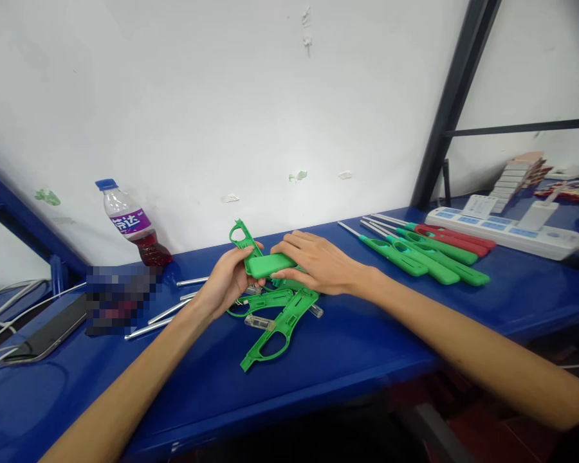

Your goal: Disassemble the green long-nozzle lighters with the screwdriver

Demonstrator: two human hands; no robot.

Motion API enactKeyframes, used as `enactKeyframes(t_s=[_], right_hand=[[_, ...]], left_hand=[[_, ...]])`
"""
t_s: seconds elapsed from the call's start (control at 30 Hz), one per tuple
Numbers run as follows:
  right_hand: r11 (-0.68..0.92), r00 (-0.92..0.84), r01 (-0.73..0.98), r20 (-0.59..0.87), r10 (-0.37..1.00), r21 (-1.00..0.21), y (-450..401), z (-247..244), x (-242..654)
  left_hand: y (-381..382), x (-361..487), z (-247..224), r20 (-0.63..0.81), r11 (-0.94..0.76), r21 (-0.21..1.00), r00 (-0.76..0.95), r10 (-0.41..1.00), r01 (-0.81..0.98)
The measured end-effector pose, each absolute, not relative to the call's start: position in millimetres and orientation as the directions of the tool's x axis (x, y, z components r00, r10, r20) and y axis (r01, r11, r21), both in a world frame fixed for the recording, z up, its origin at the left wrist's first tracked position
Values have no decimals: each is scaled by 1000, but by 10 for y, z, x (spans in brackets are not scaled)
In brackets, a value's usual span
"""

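Note:
My left hand (229, 276) is closed on a green plastic casing half (242, 235), which tilts upward with its finger loop at the top. Between my hands lies a smooth green casing piece (270, 264); the fingers and thumb of my right hand (313, 262) grip its right end. Below them, opened green casing halves (275, 334) lie on the blue table (347, 350), together with a small clear part (259, 323). Silver metal tubes (154, 326) rest left of these, partly behind my left forearm.
Several green and red long-necked lighters (415, 257) lie at the right, before a white power strip (506, 230). A bottle of dark red drink (132, 225) stands at the back left. Near it are a dark phone (48, 331), a blurred-out item and white cables.

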State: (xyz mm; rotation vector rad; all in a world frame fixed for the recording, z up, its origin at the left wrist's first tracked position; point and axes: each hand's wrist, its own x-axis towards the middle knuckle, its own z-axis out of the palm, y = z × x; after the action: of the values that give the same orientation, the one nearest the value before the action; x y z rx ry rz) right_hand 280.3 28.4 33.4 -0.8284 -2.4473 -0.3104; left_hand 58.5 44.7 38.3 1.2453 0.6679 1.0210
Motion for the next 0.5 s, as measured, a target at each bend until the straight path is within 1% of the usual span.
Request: enactKeyframes(t_s=[0.23,0.5], right_hand=[[781,-677,621,552,488,71,282,325,2803],[779,-715,599,560,419,183,299,258,2752]], left_hand=[[427,572,381,56,41,982,488,871,-187],[392,650,293,40,20,993,488,872,-117]])
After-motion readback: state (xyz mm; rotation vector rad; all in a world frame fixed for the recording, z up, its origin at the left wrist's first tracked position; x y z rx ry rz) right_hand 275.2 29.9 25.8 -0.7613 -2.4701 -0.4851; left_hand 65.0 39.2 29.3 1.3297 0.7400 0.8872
